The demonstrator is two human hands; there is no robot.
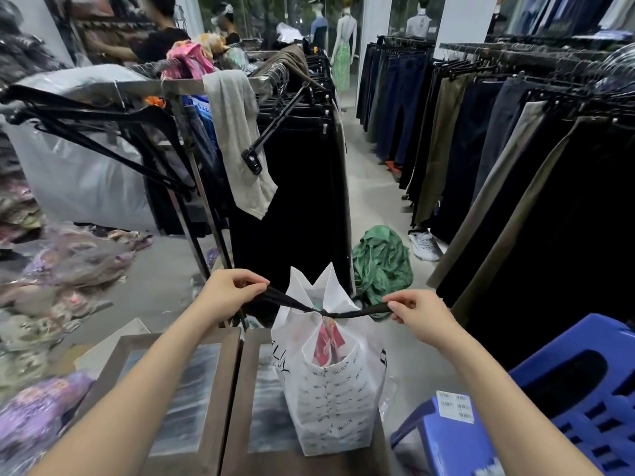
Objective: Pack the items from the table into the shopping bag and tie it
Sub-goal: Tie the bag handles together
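A white shopping bag [335,393] with small printed logos stands upright on the table [240,462] in front of me. Something red and pink [328,341] shows inside near its top. A black ribbon [338,312] is knotted around the bag's neck, and its two ends stretch out sideways. My left hand [233,286] pinches the left end, up and to the left of the bag. My right hand [417,316] pinches the right end, level with the knot. The bag's top corners stick up above the knot.
Clothes racks [302,132] full of dark trousers line both sides of a narrow aisle. A green garment [381,266] lies on the floor behind the bag. Blue plastic stools [567,396] stand at the right. Bagged clothes [65,269] pile up on the left. A person stands far back left.
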